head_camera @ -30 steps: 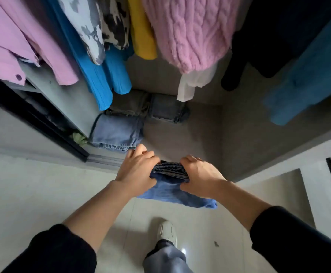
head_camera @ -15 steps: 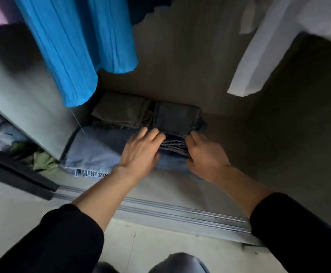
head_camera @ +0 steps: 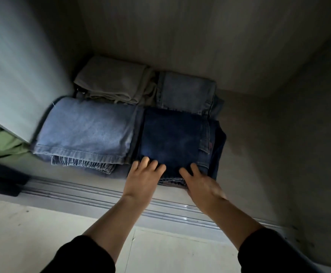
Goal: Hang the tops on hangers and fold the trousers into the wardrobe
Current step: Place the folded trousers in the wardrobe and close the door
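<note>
- My left hand [head_camera: 144,179] and right hand [head_camera: 200,183], fingers flat and gripping nothing, press the near edge of the folded dark-blue denim trousers [head_camera: 172,138].
- The trousers sit straight ahead on the wardrobe floor [head_camera: 259,154], and both hands are equally near.

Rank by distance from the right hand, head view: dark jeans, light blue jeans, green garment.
1. dark jeans: under the right hand, touching.
2. light blue jeans: next pile to the left.
3. green garment: far left, past the divider.
</note>
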A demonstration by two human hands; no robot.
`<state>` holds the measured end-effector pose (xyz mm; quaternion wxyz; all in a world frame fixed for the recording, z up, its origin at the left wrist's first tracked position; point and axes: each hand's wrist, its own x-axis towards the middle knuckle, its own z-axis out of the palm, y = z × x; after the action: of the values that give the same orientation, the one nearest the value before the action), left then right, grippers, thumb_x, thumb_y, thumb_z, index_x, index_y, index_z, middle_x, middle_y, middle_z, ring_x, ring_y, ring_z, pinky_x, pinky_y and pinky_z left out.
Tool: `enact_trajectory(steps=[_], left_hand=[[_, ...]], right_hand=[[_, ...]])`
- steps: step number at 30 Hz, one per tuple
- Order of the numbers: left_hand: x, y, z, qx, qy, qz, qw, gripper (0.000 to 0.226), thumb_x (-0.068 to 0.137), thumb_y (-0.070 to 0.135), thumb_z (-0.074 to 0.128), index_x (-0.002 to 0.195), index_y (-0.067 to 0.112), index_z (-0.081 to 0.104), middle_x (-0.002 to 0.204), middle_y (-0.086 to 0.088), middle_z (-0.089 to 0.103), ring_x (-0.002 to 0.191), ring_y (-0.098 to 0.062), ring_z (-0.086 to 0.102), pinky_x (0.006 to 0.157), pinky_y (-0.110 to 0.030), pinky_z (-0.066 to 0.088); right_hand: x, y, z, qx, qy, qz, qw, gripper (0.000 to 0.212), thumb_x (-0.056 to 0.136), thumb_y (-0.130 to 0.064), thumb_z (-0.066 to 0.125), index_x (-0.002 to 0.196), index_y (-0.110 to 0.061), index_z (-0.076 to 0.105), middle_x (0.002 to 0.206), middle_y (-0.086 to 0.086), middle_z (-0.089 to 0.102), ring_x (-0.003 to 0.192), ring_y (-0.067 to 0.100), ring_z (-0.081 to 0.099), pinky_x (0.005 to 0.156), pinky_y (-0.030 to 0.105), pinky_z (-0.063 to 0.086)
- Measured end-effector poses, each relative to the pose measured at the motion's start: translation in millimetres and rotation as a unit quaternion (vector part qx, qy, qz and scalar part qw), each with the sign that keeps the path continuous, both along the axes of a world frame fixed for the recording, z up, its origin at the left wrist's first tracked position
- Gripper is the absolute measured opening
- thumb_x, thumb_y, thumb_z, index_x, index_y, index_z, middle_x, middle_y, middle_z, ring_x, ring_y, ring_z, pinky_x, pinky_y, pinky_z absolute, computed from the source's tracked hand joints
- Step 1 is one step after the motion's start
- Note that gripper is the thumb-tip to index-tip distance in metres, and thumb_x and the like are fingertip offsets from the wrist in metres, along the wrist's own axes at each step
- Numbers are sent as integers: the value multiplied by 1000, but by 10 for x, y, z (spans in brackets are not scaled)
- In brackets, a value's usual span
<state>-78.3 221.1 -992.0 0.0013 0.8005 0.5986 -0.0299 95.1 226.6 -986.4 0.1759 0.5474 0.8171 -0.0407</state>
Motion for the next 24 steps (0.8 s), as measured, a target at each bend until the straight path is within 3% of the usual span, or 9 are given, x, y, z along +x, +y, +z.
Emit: enact_trajectory(steps=[3, 7, 10, 12, 16, 24], left_hand=[[27, 90, -118, -39, -20, 29, 999, 49, 83, 17, 64, 125, 28, 40, 120, 8, 49, 125, -22, 34, 96, -32, 29], [40, 103, -76, -79, -41, 47, 995, 49, 85, 14, 59, 127, 26, 37, 127, 6, 45, 128, -22, 29, 101, -31, 27], [12, -11, 178, -160, -48, 63, 984, 51, 87, 21, 57, 133, 22, 36, 136, 1, 39, 132, -23, 27, 107, -34, 28], [-27, -185, 490, -228, -73, 79, 968, 60, 89, 24, 57, 143, 22, 31, 146, -2, 32, 137, -24, 24, 108, -36, 30], [-186, -550, 1494, -236, -113, 127, 957, 58, 90, 23, 52, 144, 23, 31, 147, -5, 35, 133, -25, 31, 100, -39, 40], [-696, -1052, 4402, -151, -175, 204, 951, 40, 87, 19, 50, 127, 19, 49, 126, -5, 53, 118, -23, 45, 91, -37, 45]], right_hand=[[3, 82, -8, -46, 15, -6, 999, 67, 94, -23, 52, 146, -22, 10, 148, 13, 15, 107, 30, 59, 79, 35, 55], [-3, 83, 24, -106, 64, -42, 991, 64, 92, -31, 53, 144, -24, 15, 144, 8, 16, 118, 31, 49, 89, 35, 50], [-2, 33, 239, -165, 113, -97, 975, 64, 90, -34, 58, 141, -23, 22, 137, 4, 25, 124, 28, 42, 95, 36, 45], [-20, -72, 549, -156, 132, -116, 972, 55, 91, -30, 55, 139, -21, 30, 137, 4, 31, 124, 28, 44, 97, 36, 44], [-148, -391, 1544, -119, 212, -118, 963, 39, 92, -24, 51, 129, -18, 43, 131, 4, 43, 115, 26, 52, 92, 37, 47], [-699, -815, 4299, -130, 276, -36, 952, 44, 92, -23, 51, 135, -16, 44, 134, 4, 46, 124, 24, 44, 99, 37, 41]])
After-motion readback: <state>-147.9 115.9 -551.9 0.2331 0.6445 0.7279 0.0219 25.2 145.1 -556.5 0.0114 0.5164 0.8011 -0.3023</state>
